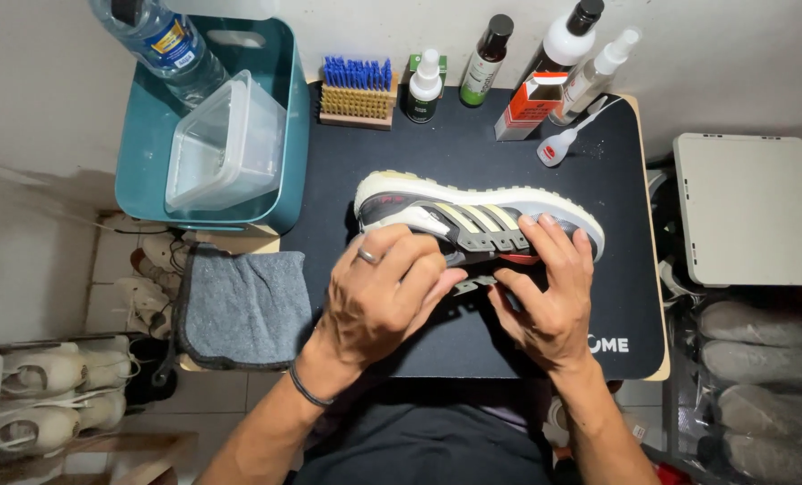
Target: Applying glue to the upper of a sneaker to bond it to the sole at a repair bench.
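A grey and black sports shoe (473, 216) with pale yellow stripes and a white sole lies on its side on a black mat (473, 153). My left hand (383, 292), with a ring and a dark wrist band, grips the shoe's near edge at the toe end. At the heel end my right hand (545, 287) holds the shoe, fingers curled over its side. What lies between my two hands under the shoe is hidden.
A grey cloth (243, 310) lies left of the mat. A teal bin (284, 135) holds a clear plastic tub (225, 144) and a water bottle (163, 45). A blue-bristled brush (356, 90), several bottles (486, 58) and a small glue tube (558, 144) line the mat's far edge. A white box (747, 207) sits right.
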